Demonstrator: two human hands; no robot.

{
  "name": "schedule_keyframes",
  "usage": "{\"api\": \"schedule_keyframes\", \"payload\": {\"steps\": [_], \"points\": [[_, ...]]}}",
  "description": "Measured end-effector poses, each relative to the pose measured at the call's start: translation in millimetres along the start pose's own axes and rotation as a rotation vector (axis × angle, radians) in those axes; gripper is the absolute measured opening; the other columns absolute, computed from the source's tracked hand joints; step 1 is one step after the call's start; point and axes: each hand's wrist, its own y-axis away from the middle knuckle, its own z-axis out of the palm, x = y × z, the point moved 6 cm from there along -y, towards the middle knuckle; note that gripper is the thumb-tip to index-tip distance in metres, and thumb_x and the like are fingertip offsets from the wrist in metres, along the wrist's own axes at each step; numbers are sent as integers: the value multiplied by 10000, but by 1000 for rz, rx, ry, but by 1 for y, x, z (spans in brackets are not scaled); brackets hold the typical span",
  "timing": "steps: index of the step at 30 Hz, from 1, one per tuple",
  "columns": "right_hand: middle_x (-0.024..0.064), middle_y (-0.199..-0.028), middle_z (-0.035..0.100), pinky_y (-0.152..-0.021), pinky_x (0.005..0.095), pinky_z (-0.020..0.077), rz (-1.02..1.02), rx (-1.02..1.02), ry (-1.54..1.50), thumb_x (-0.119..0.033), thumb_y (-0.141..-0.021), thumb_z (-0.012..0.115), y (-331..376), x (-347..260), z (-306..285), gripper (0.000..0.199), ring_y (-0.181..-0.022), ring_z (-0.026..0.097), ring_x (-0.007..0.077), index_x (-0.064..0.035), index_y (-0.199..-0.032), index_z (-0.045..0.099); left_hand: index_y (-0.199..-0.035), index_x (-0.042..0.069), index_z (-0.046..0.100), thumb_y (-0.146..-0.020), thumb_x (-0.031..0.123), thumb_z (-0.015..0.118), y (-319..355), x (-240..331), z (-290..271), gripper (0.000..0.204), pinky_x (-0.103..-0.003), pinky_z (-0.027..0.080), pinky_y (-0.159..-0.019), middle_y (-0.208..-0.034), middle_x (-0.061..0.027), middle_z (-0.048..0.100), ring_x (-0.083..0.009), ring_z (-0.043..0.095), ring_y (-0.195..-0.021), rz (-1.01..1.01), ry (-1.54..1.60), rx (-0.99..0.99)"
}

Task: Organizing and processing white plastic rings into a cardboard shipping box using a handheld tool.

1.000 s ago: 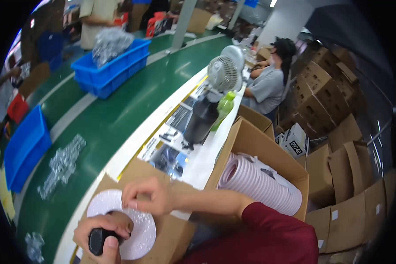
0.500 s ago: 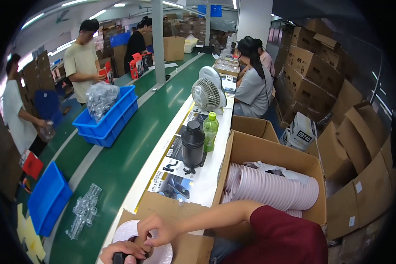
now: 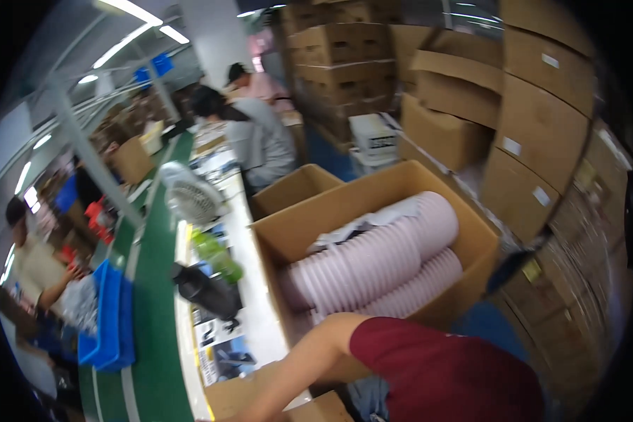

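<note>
Cardboard box (image 3: 471,232), stacked pink ribbed lids (image 3: 380,264), blue bin (image 3: 109,323)

Wearer's body, head view: one arm (image 3: 295,373) visible at 6 o'clock, bare from the lower frame edge up to the sleeve hem. Garment is a dark red short-sleeved fabric shirt (image 3: 443,373), plain, with no visible print or marking; the sleeve ends in a rounded hem above the elbow. Both hands lie outside the frame. Image is motion-blurred; finer detail cannot be determined.
</note>
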Motion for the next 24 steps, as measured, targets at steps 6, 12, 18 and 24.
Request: {"api": "schedule_keyframes", "payload": {"steps": [6,12,18,24], "points": [[169,-931,613,-703,486,475,-133,18,245,-452,-823,778,25,34,10,458,-859,583,380,-31,-919,626,-1254,-80,435,-662,142,739,17,-60,28,702,-349,472,-617,-889,-173,563,-266,560,-704,41,-46,-178],[175,-899,608,-686,486,472,-33,8,273,-432,-840,767,8,19,7,422,-815,587,381,-38,-913,635,-1183,-59,487,-724,195,742,14,-47,42,584,-340,478,-592,-870,-173,583,-264,572,-682,220,-395,-309],[136,-795,618,-662,441,476,-170,-36,9,-386,-838,776,8,4,5,360,-752,595,359,-52,-886,651,-1113,-39,538,-786,249,745,18,-24,60,481,-332,484,-568,-851,-173,604,-262,584,-660,409,-750,-362],[120,-868,659,-695,446,499,208,-294,-347,-373,-858,753,19,8,2,335,-796,633,302,-56,-929,670,-1042,-18,590,-848,302,747,35,-12,58,405,-324,490,-544,-832,-173,625,-260,596,-638,505,-1183,-415]]}}
